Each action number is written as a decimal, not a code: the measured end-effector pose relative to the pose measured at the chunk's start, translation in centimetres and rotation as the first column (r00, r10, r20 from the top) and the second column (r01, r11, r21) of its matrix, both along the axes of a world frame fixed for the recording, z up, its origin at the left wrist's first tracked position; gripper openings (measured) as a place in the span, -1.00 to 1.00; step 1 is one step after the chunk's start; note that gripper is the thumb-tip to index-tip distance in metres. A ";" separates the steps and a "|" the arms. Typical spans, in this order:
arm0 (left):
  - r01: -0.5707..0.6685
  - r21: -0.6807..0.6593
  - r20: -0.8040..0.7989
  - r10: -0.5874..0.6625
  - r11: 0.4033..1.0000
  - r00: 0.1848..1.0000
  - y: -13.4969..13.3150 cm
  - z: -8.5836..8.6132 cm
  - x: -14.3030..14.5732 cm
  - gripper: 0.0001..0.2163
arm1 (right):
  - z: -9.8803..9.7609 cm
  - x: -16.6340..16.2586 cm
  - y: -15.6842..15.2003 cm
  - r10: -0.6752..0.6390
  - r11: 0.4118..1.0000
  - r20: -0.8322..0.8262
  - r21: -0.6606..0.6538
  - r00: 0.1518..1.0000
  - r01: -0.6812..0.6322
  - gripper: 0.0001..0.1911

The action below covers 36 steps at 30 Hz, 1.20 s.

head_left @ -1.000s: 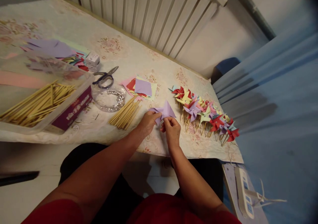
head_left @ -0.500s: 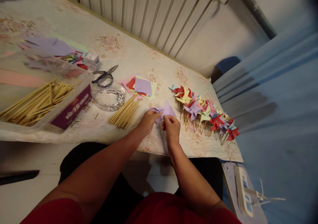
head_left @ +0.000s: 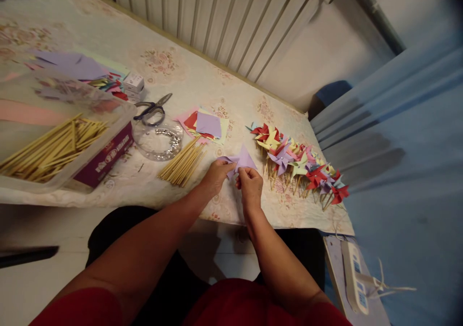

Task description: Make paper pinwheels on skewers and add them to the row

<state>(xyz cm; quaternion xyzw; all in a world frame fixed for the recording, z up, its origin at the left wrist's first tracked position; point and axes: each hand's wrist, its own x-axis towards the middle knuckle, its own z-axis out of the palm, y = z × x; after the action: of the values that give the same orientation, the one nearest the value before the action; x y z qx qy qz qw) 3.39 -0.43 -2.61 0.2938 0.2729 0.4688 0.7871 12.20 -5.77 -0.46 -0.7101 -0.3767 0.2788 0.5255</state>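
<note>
Between my two hands is a purple paper pinwheel (head_left: 246,159), its corners partly folded in. My left hand (head_left: 217,175) pinches it at the left, thumb near its middle. With curled fingers, my right hand (head_left: 249,181) grips its lower right part; the fingertips cover the spot they press. To the left lies a bundle of wooden sticks (head_left: 183,164), with a stack of coloured paper squares (head_left: 209,125) just behind it. Finished pinwheels (head_left: 282,158) on sticks lie in a row to the right.
A clear round dish (head_left: 157,142) holds shiny pins. Scissors (head_left: 154,110) lie behind it. A plastic box (head_left: 104,159) of sticks stands at left, with paper scraps (head_left: 72,65) and small white boxes (head_left: 133,84) beyond. A power strip (head_left: 354,278) sits at lower right.
Almost nothing differs. Both hands keep their grip on the purple paper in the same place; the view has shifted very slightly.
</note>
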 end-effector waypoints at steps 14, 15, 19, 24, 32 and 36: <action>-0.017 -0.006 -0.034 0.017 1.000 0.999 0.1 -0.6 0.1 -0.78 | -0.7 0.0 0.1 0.003 0.999 0.038 0.037 0.999 -0.004 -0.78; -0.017 -0.004 -0.037 0.017 1.000 0.999 0.1 -0.6 0.1 -0.79 | -0.7 0.0 0.1 0.010 0.999 0.039 0.040 0.999 -0.011 -0.78; -0.026 0.002 -0.041 0.026 1.000 0.999 0.1 -0.5 0.1 -0.79 | -0.6 -0.1 0.1 0.011 0.999 0.027 0.038 1.000 -0.012 -0.78; -0.027 -0.018 -0.021 0.027 0.999 0.999 0.0 -0.3 0.0 -0.75 | -0.5 -0.1 0.1 0.003 0.999 0.004 0.032 1.000 -0.003 -0.77; -0.024 -0.037 -0.032 0.023 0.999 0.999 0.0 0.1 -0.1 -0.74 | -0.5 -0.2 0.3 -0.002 1.000 -0.022 0.008 1.000 0.003 -0.77; -0.005 -0.012 -0.039 0.005 1.000 0.999 0.0 0.0 0.0 -0.76 | -0.4 -0.3 0.1 0.001 1.000 -0.018 -0.001 1.000 -0.001 -0.76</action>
<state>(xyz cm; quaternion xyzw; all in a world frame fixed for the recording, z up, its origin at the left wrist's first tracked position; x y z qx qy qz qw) 3.37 -0.41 -2.62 0.2974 0.2916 0.4633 0.7822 11.90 -5.67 -0.89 -0.7076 -0.3721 0.2857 0.5284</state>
